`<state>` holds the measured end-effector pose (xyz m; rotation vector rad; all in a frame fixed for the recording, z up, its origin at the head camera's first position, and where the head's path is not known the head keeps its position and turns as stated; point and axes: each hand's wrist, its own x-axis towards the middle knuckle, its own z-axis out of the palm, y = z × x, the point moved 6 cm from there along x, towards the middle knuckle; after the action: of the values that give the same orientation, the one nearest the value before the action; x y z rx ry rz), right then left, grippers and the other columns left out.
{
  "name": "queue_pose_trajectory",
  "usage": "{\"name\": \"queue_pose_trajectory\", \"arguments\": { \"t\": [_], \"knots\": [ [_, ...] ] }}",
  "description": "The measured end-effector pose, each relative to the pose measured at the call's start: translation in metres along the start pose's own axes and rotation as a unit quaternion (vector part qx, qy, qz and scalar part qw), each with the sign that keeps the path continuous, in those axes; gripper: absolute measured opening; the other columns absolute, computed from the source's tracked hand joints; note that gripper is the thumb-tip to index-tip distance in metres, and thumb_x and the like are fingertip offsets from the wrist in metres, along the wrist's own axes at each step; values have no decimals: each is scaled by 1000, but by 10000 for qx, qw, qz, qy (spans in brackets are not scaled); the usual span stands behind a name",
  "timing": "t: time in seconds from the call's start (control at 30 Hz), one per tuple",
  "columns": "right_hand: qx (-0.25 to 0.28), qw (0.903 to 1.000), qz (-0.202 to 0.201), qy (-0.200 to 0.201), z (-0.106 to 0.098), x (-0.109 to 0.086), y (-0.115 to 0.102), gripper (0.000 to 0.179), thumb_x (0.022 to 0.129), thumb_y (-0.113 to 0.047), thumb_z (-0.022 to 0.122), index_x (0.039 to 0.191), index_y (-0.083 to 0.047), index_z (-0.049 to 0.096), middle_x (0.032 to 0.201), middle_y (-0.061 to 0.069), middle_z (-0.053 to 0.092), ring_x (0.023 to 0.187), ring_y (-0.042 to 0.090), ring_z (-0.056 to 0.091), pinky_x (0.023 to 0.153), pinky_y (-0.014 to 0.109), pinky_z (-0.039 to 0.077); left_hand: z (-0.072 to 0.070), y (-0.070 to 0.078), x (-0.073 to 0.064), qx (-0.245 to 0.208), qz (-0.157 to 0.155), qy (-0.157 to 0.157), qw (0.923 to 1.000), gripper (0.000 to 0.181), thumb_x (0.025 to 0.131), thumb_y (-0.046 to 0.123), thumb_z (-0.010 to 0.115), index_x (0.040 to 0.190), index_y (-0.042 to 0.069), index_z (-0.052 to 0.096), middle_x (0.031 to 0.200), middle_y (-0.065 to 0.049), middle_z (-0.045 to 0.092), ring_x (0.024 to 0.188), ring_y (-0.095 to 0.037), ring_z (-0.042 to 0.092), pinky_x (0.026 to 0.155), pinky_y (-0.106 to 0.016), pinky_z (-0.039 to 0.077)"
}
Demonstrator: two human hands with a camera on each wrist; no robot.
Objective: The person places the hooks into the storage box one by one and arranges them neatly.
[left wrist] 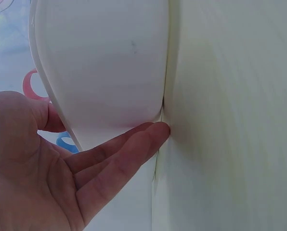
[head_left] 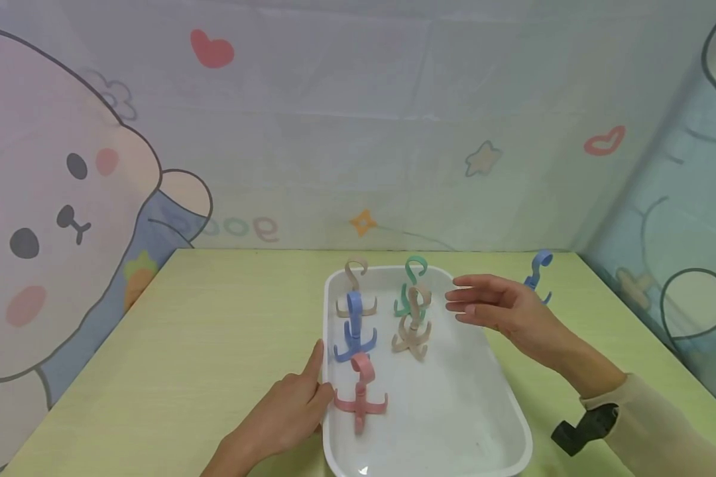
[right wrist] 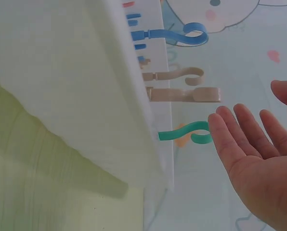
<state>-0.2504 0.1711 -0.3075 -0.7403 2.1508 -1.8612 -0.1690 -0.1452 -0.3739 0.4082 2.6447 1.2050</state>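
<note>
A white tray stands on the table with several four-armed rotating hooks in it. In its left row are a pink hook, a blue hook and a beige hook. To the right of these, a second beige hook stands before a green hook. My left hand holds the tray's left side, thumb at the rim and fingers against the outer wall. Over the right rim, my right hand hovers with fingers extended, holding nothing, near the green hook.
Another blue hook is on the table at the far right, partly hidden behind my right hand. A printed cloth hangs behind the table and along its sides. A dark device is strapped at my right wrist.
</note>
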Motion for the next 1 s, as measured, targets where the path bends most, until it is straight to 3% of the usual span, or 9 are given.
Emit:
{"name": "queue_pose_trajectory", "arguments": {
  "t": [0.17, 0.4, 0.63, 1.0],
  "knots": [
    [137, 9987, 114, 484, -13, -1, 4, 41, 102, -4, 65, 140, -19, 63, 129, -4, 75, 119, 9, 72, 97, 27, 58, 0, 1, 0, 26, -25, -32, 10000, 73, 109, 23, 42, 170, 4, 8, 75, 2, 63, 61, -14, 61, 55, -28, 44],
    [488, 9936, 56, 1018, -34, -3, 12, 36, 104, -4, 64, 136, -20, 64, 125, -7, 75, 117, 8, 73, 95, 26, 59, 0, 2, 0, -2, 2, -20, 10000, 73, 109, 22, 42, 170, 4, 7, 81, 0, 69, 64, -15, 65, 56, -29, 45],
    [822, 9895, -16, 1189, -49, -5, 20, 35, 105, -3, 61, 135, -21, 64, 126, -5, 75, 116, 10, 74, 95, 25, 58, -1, 1, 0, 13, -2, 22, 10000, 73, 108, 23, 43, 170, 5, 8, 79, 1, 67, 63, -14, 63, 57, -29, 44],
    [820, 9873, -259, 1338, -59, -9, 23, 38, 103, 1, 61, 134, -21, 65, 123, -6, 76, 111, 6, 74, 94, 24, 58, 0, 1, 0, 12, -29, 7, 10000, 73, 108, 22, 43, 170, 6, 8, 80, 1, 68, 64, -14, 65, 57, -28, 44]
  ]
}}
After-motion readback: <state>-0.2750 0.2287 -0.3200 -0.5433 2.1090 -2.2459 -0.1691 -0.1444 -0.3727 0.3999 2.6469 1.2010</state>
